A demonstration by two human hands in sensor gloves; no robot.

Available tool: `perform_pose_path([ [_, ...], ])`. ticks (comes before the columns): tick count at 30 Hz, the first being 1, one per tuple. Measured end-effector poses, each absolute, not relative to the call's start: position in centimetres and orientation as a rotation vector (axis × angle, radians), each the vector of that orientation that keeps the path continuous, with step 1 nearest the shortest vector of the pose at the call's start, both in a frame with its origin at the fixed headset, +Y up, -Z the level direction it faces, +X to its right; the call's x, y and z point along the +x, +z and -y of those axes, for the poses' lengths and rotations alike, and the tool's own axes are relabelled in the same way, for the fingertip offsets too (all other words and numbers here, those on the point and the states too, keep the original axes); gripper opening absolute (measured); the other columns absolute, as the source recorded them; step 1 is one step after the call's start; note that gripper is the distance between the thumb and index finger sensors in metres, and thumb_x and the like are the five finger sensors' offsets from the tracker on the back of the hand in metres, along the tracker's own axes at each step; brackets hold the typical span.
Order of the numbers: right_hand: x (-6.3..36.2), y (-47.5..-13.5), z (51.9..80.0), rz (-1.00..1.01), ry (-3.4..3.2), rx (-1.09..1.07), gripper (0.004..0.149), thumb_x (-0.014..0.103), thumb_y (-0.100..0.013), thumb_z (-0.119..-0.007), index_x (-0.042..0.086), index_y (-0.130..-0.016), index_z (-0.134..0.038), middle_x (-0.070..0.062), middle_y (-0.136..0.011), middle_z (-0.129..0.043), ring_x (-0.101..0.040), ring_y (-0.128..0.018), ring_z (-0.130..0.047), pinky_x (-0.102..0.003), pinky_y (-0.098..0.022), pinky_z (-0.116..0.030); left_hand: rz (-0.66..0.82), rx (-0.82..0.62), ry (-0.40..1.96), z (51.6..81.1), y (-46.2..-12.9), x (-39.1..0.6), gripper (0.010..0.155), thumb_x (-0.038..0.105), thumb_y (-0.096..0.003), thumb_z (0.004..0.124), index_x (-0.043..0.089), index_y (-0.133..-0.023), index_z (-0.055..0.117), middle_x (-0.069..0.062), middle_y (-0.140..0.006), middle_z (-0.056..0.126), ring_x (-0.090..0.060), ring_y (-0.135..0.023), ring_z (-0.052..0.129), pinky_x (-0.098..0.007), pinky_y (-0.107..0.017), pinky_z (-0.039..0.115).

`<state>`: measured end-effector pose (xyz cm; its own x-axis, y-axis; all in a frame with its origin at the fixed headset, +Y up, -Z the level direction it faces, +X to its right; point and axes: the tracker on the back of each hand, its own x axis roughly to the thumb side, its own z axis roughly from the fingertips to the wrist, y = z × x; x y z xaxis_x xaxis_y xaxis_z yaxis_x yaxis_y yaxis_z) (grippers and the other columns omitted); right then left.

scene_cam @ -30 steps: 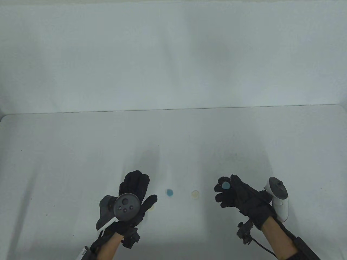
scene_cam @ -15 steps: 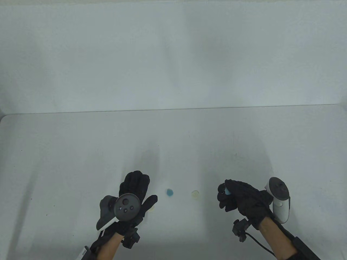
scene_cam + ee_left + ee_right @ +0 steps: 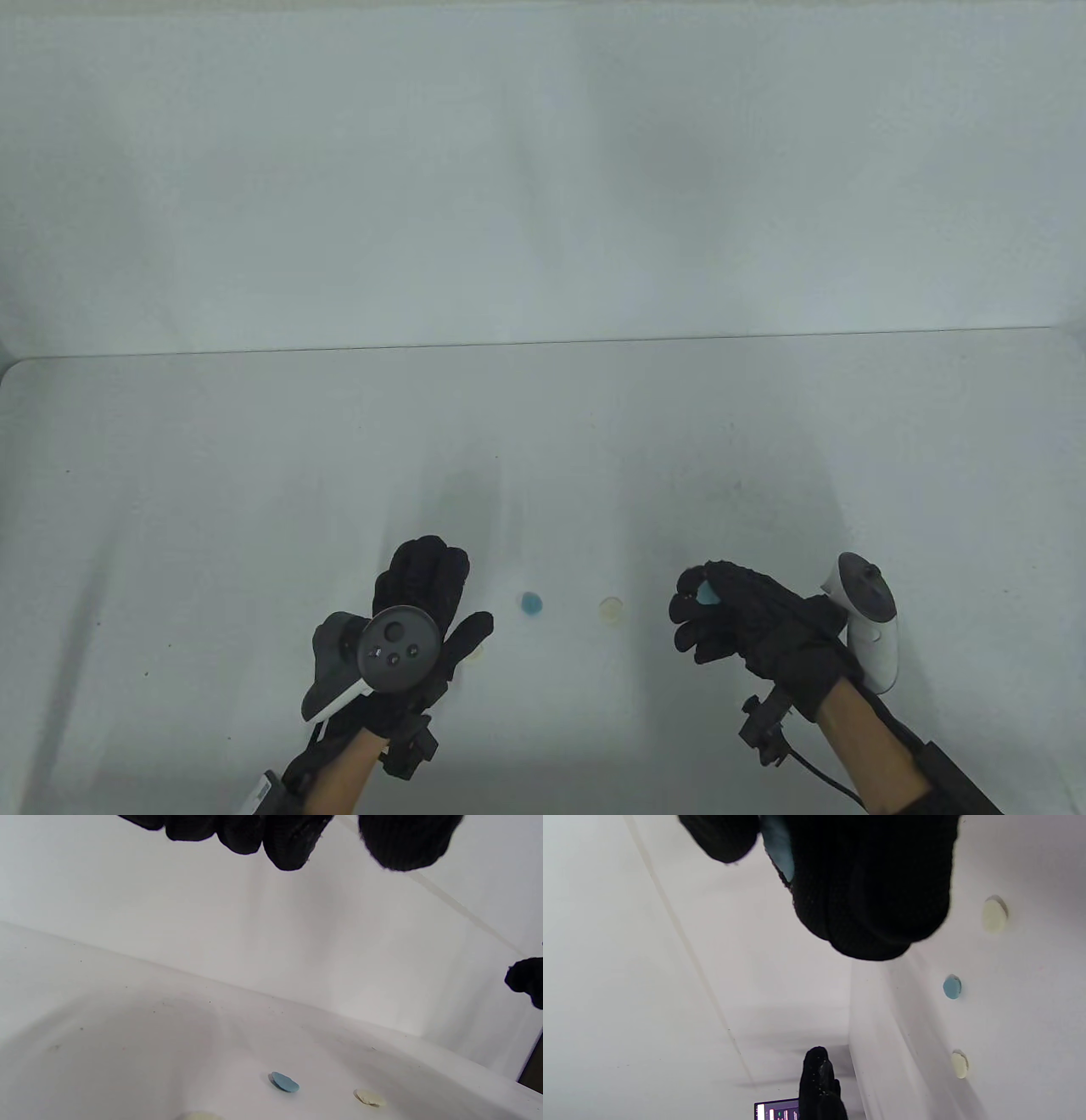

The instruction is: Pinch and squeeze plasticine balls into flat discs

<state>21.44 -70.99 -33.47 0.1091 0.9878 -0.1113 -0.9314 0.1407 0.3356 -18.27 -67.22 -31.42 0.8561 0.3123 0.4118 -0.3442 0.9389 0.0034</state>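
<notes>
My right hand (image 3: 708,607) is raised above the table and pinches a light blue plasticine piece (image 3: 706,592) between thumb and fingers; the piece also shows in the right wrist view (image 3: 778,844). A flat blue disc (image 3: 532,604) and a flat cream disc (image 3: 611,608) lie on the table between my hands. A second cream disc (image 3: 476,652) lies partly hidden under my left thumb. My left hand (image 3: 428,594) hovers flat, fingers spread, holding nothing. The left wrist view shows the blue disc (image 3: 284,1082) and a cream disc (image 3: 369,1097).
The white table (image 3: 254,475) ends at a white back wall (image 3: 543,170). In the right wrist view the three discs lie in a row: cream (image 3: 994,915), blue (image 3: 952,987), cream (image 3: 959,1065).
My right hand turned over and closed on the light blue piece, which showed as a round face a second ago and is now mostly covered by the fingers. My left hand has not moved.
</notes>
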Motion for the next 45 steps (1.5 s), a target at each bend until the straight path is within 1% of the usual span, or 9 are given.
perform_pose_path([
  [7,21.87,-33.29,70.16,-0.245,1.495,0.177,0.042,0.032,-0.06,-0.068,0.002,-0.088,-0.077,-0.011,-0.062,-0.102,-0.02,-0.042,-0.11,-0.022,-0.026,-0.099,0.421,0.082,0.343,67.22,-31.46,-18.0,0.077,0.047,-0.0547,0.066,0.002,-0.114,0.047,-0.03,-0.116,0.037,-0.058,-0.105,0.037,-0.065,-0.072,0.041],
  [11,22.21,-33.27,70.42,-0.233,1.491,0.15,0.044,0.034,-0.061,-0.067,0.003,-0.09,-0.076,-0.011,-0.069,-0.099,-0.023,-0.05,-0.109,-0.025,-0.032,-0.098,0.419,0.079,0.346,67.27,-31.51,-17.99,0.077,0.047,-0.0546,0.066,0.002,-0.114,0.047,-0.03,-0.116,0.037,-0.058,-0.105,0.037,-0.065,-0.072,0.041],
  [15,22.1,-33.31,70.83,-0.3,1.418,0.188,0.068,0.052,-0.06,-0.062,-0.003,-0.1,-0.066,-0.022,-0.086,-0.089,-0.036,-0.065,-0.1,-0.033,-0.041,-0.094,0.419,0.081,0.348,67.27,-31.5,-17.99,0.077,0.047,-0.0547,0.066,0.002,-0.114,0.047,-0.03,-0.116,0.037,-0.058,-0.105,0.037,-0.065,-0.072,0.041],
  [22,22.15,-33.38,70.49,-0.252,1.504,0.159,0.046,0.036,-0.057,-0.076,0.004,-0.09,-0.078,-0.011,-0.07,-0.099,-0.023,-0.052,-0.108,-0.024,-0.034,-0.098,0.421,0.073,0.345,67.41,-31.54,-18.03,0.077,0.047,-0.0547,0.066,0.002,-0.114,0.047,-0.03,-0.116,0.037,-0.058,-0.105,0.037,-0.065,-0.072,0.041],
  [27,22.16,-33.39,70.33,-0.218,1.578,0.116,0.049,0.031,-0.057,-0.076,0.001,-0.096,-0.072,-0.009,-0.063,-0.101,-0.019,-0.043,-0.11,-0.021,-0.028,-0.099,0.422,0.073,0.343,67.45,-31.55,-18.04,0.076,0.047,-0.0547,0.066,0.002,-0.114,0.047,-0.03,-0.116,0.037,-0.058,-0.105,0.038,-0.065,-0.072,0.041],
  [29,22.15,-33.31,70.42,-0.209,1.594,0.105,0.055,0.031,-0.058,-0.075,-0.002,-0.101,-0.064,-0.008,-0.062,-0.101,-0.018,-0.043,-0.11,-0.021,-0.027,-0.099,0.421,0.07,0.341,67.48,-31.53,-18.03,0.076,0.046,-0.0547,0.066,0.002,-0.114,0.047,-0.03,-0.116,0.037,-0.058,-0.105,0.037,-0.065,-0.072,0.041],
  [33,22.21,-33.3,70.28,-0.194,1.609,0.106,0.05,0.033,-0.059,-0.071,-0.001,-0.096,-0.071,-0.008,-0.071,-0.097,-0.023,-0.053,-0.106,-0.026,-0.036,-0.097,0.42,0.079,0.345,67.35,-31.51,-18.1,0.076,0.047,-0.0547,0.066,0.002,-0.114,0.047,-0.03,-0.116,0.037,-0.058,-0.105,0.037,-0.065,-0.072,0.041],
  [37,22.21,-33.28,70.64,-0.254,1.54,0.132,0.062,0.047,-0.061,-0.063,-0.003,-0.097,-0.069,-0.02,-0.08,-0.091,-0.035,-0.06,-0.1,-0.034,-0.042,-0.093,0.419,0.079,0.342,67.32,-31.44,-18.1,0.075,0.046,-0.055,0.066,0.002,-0.114,0.047,-0.03,-0.116,0.036,-0.058,-0.105,0.037,-0.065,-0.072,0.041],
  [45,22.27,-33.3,69.95,-0.206,1.606,0.138,0.042,0.037,-0.054,-0.08,0.006,-0.083,-0.083,-0.006,-0.059,-0.102,-0.017,-0.04,-0.109,-0.02,-0.025,-0.098,0.42,0.085,0.348,67.22,-31.47,-18.16,0.076,0.046,-0.0548,0.066,0.002,-0.114,0.047,-0.03,-0.116,0.036,-0.058,-0.105,0.037,-0.065,-0.072,0.041],
])
